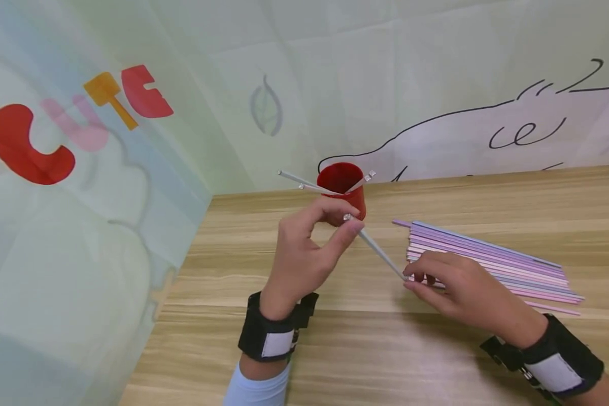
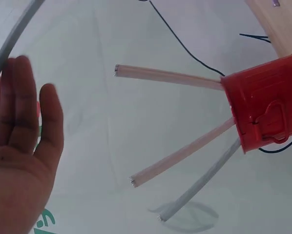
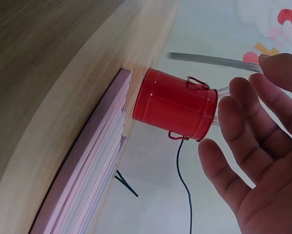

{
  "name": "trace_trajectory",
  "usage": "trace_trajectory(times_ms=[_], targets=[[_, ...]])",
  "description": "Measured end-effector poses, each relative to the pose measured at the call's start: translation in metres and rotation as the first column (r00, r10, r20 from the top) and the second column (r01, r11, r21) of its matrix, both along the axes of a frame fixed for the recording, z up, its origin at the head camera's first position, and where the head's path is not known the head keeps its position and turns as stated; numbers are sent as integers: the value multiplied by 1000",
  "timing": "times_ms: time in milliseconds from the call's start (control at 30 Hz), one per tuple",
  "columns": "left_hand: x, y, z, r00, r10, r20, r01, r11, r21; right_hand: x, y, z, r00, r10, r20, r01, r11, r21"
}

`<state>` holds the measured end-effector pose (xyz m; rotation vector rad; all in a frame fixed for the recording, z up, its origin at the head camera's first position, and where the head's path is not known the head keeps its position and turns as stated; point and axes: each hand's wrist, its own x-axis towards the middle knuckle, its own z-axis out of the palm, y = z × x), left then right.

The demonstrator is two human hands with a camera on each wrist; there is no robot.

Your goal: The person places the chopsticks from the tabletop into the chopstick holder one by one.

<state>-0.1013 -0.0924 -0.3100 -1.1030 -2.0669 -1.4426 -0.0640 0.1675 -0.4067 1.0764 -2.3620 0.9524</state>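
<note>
My left hand (image 1: 304,254) pinches the upper end of a thin pale grey-blue stick (image 1: 380,251) between thumb and fingers, just in front of a red bucket (image 1: 355,200). The stick slants down to my right hand (image 1: 462,290), whose thumb and index finger pinch its lower end. In the right wrist view, that hand's other fingers (image 3: 246,117) are spread loosely. Several sticks, pinkish (image 2: 165,75) and grey (image 2: 199,183), lean outward from the bucket's mouth. Small handles show on the bucket's sides.
A bundle of pink, purple, white and blue sticks (image 1: 487,254) lies on the wooden table (image 1: 345,349), partly under my right hand. Behind the table hangs a printed cloth (image 1: 365,84), close to the bucket. Another printed cloth (image 1: 81,242) borders the left side.
</note>
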Motion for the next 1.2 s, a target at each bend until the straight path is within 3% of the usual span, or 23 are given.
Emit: trace_trajectory(times_ms=[267,500,667,900,1200], targets=[[0,-7,7,989,103,-110,-80,978,195,1,2,-3,1000,-21,-2,21,999,43],[-1,-9,9,957,232,-177,-175,942,288,-1,2,-5,1000,-20,-17,21,997,70],[-2,-10,9,938,288,-193,-205,911,358,-2,3,-7,1000,-20,-12,21,996,89],[-7,-11,7,880,395,-263,-259,864,431,-3,2,-9,999,-36,36,31,991,129],[-10,-11,7,827,472,-307,-293,826,482,-2,2,-9,995,-50,82,37,987,155]])
